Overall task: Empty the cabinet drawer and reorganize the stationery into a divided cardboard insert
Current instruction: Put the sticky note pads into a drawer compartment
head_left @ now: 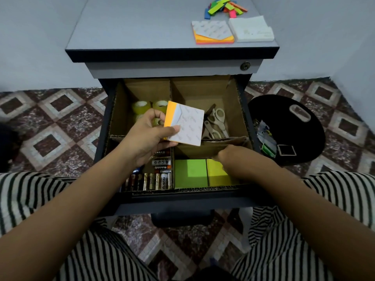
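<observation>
Filling step: the left hand [148, 136] pinches an orange, white-backed sticky-note pad [185, 123] above the brown divided cardboard insert [233, 110]. The right hand's [225, 153] grip is hidden at the near-right compartment, the pad's likely destination.

Inspection finding: you have one view, worn on your head, wide-angle, looking forward and steeply down. It faces the cabinet [142, 27] head-on. The open drawer [182, 201] sits at frame centre, near enough that your forearms enter from both lower corners. The sticky-note pad [186, 124] held in your left hand [146, 136] lies almost dead centre. Your right hand [225, 154] lies just below and right of it. Patterned floor [60, 122] flanks the cabinet, and straight edges bow towards the frame borders.
</observation>
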Available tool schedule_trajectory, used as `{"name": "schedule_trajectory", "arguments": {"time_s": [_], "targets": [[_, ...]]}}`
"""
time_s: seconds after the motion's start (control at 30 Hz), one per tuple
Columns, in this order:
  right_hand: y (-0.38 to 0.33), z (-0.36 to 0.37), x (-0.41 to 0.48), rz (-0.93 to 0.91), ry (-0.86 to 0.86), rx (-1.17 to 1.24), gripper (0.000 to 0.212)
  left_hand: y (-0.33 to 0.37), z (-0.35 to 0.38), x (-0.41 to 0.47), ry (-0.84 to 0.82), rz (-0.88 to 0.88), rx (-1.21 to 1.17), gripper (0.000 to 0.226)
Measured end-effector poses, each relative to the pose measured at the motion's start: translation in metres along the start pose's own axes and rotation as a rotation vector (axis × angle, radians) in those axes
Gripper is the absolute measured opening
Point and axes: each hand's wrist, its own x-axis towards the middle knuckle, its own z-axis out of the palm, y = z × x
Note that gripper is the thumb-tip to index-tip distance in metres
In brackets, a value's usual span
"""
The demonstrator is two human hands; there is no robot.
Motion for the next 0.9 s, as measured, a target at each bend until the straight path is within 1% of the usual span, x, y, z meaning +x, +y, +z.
{"name": "schedule_trajectory", "arguments": {"time_s": [0.07,0.13,0.23,0.27,0.3,0.37,0.4,0.47,0.57,0.6,0.63,0.7,0.77,0.8,0.9], "targets": [[0.001,0.001,0.001,0.004,-0.004,0.006,0.015,-0.001,0.001,0.0,0.0,0.002,0.007,0.029],[0.003,-0.001,-0.001,-0.016,-0.007,0.036,0.019,-0.001,0.001,-0.001,-0.005,0.001,0.01,0.03],[0.008,-0.014,-0.009,-0.059,0.074,0.123,0.021,-0.001,0.002,-0.002,-0.015,0.004,0.011,0.03],[0.008,-0.021,-0.014,-0.072,0.133,0.223,0.021,-0.001,0.003,-0.002,-0.021,0.002,0.014,0.029],[0.009,-0.028,-0.019,-0.062,0.192,0.394,0.021,-0.001,0.003,-0.002,-0.029,0.001,0.018,0.028],[0.009,-0.037,-0.025,-0.036,0.289,0.824,0.02,-0.001,0.004,-0.003,-0.052,-0.002,0.024,0.027],[0.009,-0.04,-0.026,-0.014,0.329,0.998,0.019,-0.002,0.005,-0.004,-0.068,-0.003,0.027,0.027],[0.008,-0.041,-0.025,0.025,0.375,1.224,0.019,-0.002,0.005,-0.005,-0.108,-0.005,0.044,0.026],[0.003,-0.042,-0.019,0.072,0.328,1.481,0.023,-0.003,0.006,-0.007,-0.18,0.019,0.106,0.026],[0.002,-0.043,-0.017,0.103,0.293,1.585,0.026,-0.003,0.007,-0.009,-0.199,0.065,0.158,0.025],[0.002,-0.045,-0.017,0.135,0.261,1.67,0.028,-0.003,0.007,-0.01,-0.21,0.157,0.249,0.025],[0.004,-0.045,-0.016,0.165,0.178,1.732,0.031,-0.005,0.004,-0.013,-0.225,0.431,0.506,0.022],[0.006,-0.043,-0.016,0.127,0.046,1.656,0.035,-0.008,0.001,-0.017,-0.302,0.701,0.771,0.013],[0.007,-0.041,-0.016,0.104,-0.023,1.607,0.038,-0.01,-0.001,-0.018,-0.358,0.805,0.889,0.009],[0.011,-0.036,-0.017,0.088,-0.161,1.451,0.038,-0.018,-0.004,-0.018,-0.505,1.03,1.15,0.016]]}}
